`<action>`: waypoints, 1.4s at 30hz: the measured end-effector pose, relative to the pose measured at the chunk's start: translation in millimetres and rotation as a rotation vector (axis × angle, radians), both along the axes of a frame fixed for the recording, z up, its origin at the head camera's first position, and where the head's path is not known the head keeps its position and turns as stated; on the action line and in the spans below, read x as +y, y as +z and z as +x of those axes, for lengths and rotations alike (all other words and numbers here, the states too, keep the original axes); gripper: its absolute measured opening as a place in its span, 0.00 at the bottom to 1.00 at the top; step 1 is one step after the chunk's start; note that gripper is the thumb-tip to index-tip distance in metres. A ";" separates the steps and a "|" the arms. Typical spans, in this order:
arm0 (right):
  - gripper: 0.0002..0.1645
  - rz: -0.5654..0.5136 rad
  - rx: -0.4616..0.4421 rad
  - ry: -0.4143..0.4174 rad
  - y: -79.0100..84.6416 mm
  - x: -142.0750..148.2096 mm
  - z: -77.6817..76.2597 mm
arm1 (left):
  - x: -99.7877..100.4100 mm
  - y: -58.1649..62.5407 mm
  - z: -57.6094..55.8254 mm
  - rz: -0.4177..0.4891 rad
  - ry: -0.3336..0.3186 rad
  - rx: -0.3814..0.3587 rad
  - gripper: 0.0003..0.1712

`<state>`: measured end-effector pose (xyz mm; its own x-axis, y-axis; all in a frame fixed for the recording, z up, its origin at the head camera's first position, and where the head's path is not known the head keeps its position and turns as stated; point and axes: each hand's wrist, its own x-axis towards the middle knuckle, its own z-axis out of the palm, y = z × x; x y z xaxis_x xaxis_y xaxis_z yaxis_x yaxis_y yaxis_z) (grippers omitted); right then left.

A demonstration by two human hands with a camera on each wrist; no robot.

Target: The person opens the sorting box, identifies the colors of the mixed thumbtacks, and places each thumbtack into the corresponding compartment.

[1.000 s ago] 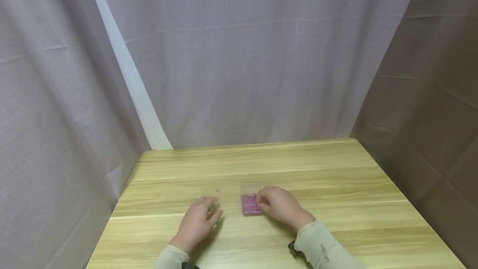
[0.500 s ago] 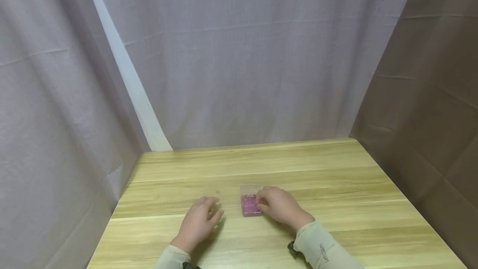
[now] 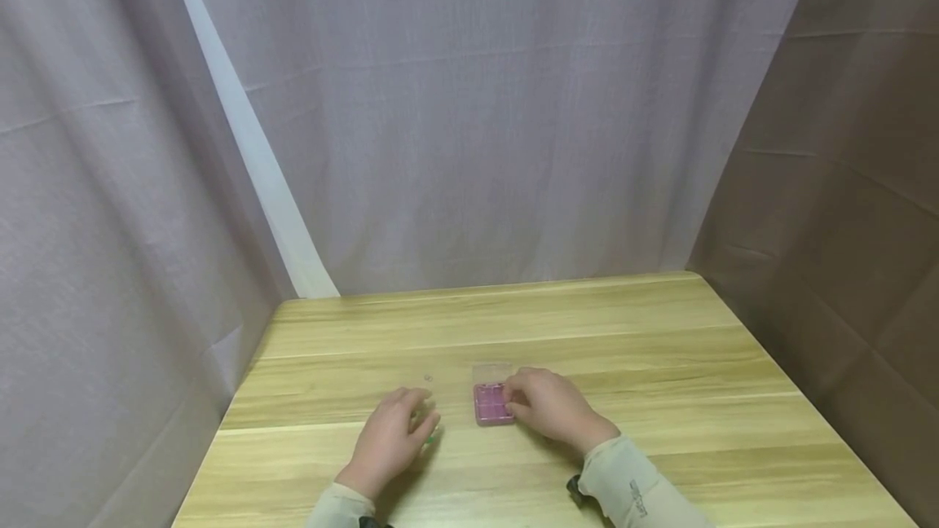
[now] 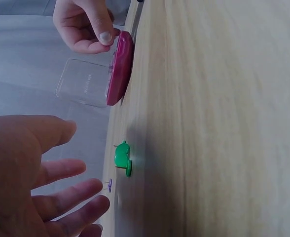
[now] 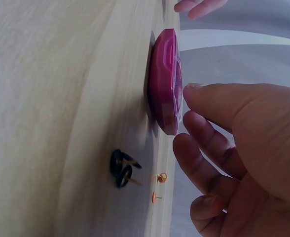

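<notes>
the bent thumb and fingertips of the right hand (image 3: 546, 402) leave a narrow gap at the three o'clock side of a small square box of magenta plastic (image 3: 495, 420). i see nothing held there, and cannot tell if the tips touch its rim. the left hand (image 3: 390, 430), at about nine o'clock of the box, has its fingers wide and loose, holding nothing i can see.

over the last second nothing clear changes: both hands and the box keep their places. i judge the handling paused, with no tack visibly lifted.

the box stands open, its clear plastic lid (image 3: 491, 372) raised at twelve o'clock. low walls split the inside into compartments; i make out nothing in those that show, and the right fingers hide part.

at eight o'clock of the box, beside the left hand, lie shiny green round-headed thumbtacks (image 4: 123, 157); tiny purple-headed tacks (image 4: 110, 185) lie at ten. near the right hand i find dark round-headed thumbtacks (image 5: 117, 163) and small orange-headed tacks (image 5: 154, 198). all rest on the pale wood-grain table (image 3: 587, 324).
</notes>
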<state>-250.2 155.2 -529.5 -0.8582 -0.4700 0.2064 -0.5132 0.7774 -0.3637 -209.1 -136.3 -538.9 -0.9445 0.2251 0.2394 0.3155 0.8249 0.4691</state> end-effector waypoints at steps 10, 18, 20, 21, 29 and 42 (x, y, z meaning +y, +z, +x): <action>0.06 -0.011 -0.012 -0.040 -2.3 18.6 -1.6 | -2.6 1.6 0.8 0.001 0.006 0.014 0.26; 0.04 -0.015 0.012 -0.063 0.7 33.7 0.3 | -6.9 -1.5 -1.4 -0.001 0.008 0.009 0.27; 0.05 -0.013 0.008 -0.070 1.9 37.9 0.8 | -7.7 -2.3 -2.1 -0.002 0.007 0.010 0.26; 0.05 -0.012 0.008 -0.073 2.5 40.0 1.1 | -8.1 -2.2 -2.3 -0.001 0.009 0.010 0.26; 0.05 0.002 -0.012 -0.103 7.2 55.5 4.5 | -11.8 2.0 -4.6 0.019 0.033 0.009 0.26; 0.04 0.036 -0.052 -0.001 9.9 66.0 24.4 | -18.4 4.1 -6.1 0.022 0.051 0.003 0.26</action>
